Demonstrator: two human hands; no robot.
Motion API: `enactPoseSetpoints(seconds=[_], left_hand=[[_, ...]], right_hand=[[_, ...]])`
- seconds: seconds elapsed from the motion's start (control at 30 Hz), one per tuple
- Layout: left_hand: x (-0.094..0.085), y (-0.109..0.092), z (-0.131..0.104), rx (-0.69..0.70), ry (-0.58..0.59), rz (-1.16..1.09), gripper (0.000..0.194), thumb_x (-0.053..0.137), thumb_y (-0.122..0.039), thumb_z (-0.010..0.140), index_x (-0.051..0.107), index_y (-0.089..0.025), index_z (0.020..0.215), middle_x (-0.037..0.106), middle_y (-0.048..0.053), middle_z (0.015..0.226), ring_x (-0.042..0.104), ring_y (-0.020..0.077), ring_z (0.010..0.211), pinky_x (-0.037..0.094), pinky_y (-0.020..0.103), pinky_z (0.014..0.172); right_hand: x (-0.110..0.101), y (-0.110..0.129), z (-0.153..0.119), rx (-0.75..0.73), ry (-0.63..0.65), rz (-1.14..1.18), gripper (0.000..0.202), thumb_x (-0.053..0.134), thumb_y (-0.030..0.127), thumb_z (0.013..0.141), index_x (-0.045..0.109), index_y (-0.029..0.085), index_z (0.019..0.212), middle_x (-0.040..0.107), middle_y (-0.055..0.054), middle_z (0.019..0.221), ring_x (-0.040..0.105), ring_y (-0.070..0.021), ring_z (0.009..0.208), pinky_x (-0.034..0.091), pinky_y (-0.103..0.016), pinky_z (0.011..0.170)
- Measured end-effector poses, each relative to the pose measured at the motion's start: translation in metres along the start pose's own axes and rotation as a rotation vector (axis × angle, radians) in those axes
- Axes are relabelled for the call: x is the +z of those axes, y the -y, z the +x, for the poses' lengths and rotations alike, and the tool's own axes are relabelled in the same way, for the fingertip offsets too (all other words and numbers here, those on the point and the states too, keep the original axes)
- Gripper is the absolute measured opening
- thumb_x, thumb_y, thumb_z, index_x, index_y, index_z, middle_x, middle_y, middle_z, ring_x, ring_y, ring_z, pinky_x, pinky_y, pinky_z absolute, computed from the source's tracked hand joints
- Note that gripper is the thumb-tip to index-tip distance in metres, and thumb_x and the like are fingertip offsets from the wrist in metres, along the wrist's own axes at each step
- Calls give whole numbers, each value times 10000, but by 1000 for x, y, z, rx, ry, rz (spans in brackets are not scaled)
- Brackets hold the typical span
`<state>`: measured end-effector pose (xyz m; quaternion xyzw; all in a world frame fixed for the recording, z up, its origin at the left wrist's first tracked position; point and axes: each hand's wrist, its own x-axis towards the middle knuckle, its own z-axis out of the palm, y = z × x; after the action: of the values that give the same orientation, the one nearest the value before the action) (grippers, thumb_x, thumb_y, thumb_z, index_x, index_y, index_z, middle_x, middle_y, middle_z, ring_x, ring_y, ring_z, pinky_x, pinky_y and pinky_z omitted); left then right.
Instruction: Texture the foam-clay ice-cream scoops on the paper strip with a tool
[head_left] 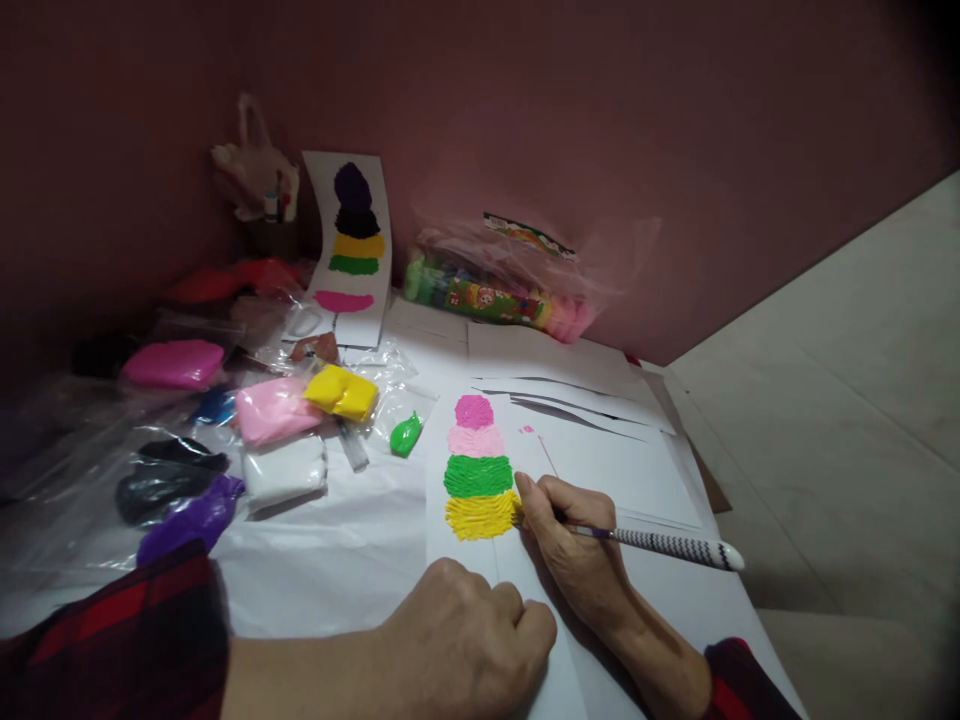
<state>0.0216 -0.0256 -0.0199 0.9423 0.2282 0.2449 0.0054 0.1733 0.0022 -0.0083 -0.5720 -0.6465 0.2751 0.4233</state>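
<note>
My right hand [574, 535] grips a slim tool with a zigzag-patterned handle [667, 547]. The tool's far end is at the right edge of a yellow clay band [480, 517]. That band lies on white paper [465, 580], below a green band [478, 476], a light pink band [477, 440] and a darker pink blob [474, 411]. Ridged lines mark the yellow and green bands. My left hand [465, 640] rests closed on the lower part of the paper; whether it holds anything is hidden.
Bagged clay lies at the left, including yellow [341, 392], pink [276, 410], white [285, 472] and purple [191, 520]. A decorated card [360, 325] leans on the wall, beside a bag of colourful sticks [495, 298]. White sheets [615, 470] lie at the right.
</note>
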Motion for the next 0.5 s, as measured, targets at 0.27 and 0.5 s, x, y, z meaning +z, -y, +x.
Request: enactPoseSetpoints(seconds=[0.27, 0.5], left_hand=[[2, -3, -2, 27, 72, 55, 144, 514, -88, 767, 425, -195, 729, 540, -25, 539, 491, 158, 342, 306, 258, 301], [6, -6, -5, 31, 39, 105, 147, 537, -157, 823, 415, -194, 751, 513, -28, 546, 482, 146, 366, 261, 263, 329]], right_hand=[[-4, -4, -1, 24, -88, 11, 513, 544, 398, 941, 397, 197, 492, 344, 49, 468, 326, -83, 437, 272, -245, 422], [-5, -4, -4, 20, -134, 95, 463, 602, 416, 913, 465, 192, 531, 423, 40, 477, 380, -91, 440, 315, -232, 412]])
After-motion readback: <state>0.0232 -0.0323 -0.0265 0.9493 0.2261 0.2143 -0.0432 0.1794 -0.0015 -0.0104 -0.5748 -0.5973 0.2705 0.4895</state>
